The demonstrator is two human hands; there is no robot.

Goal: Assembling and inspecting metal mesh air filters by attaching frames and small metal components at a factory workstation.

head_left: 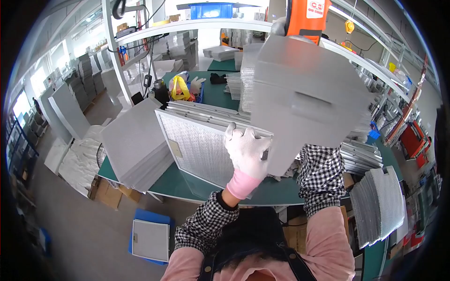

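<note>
My left hand [246, 149], in a white glove with a pink cuff, is closed at the top edge of a white-framed mesh panel [197, 152]. The panel leans upright on the green table, against several similar framed panels [206, 112]. My right forearm, in a black-and-white checked sleeve [321, 175], reaches up behind a large grey sheet-like piece [286, 89] with a slot-shaped mark. This piece hides my right hand, so I cannot see what its fingers do. Above it is an orange device [307, 18], beside a rounded grey part.
At left, a stack of grey-white sheets [136, 140] leans on the green table [187, 185]. Rippled mesh sheets [377, 206] stand at right, below metal-edged panels [361, 154]. A blue basket [199, 96] and a dark bottle [161, 91] stand behind. A white shelf [197, 28] spans overhead.
</note>
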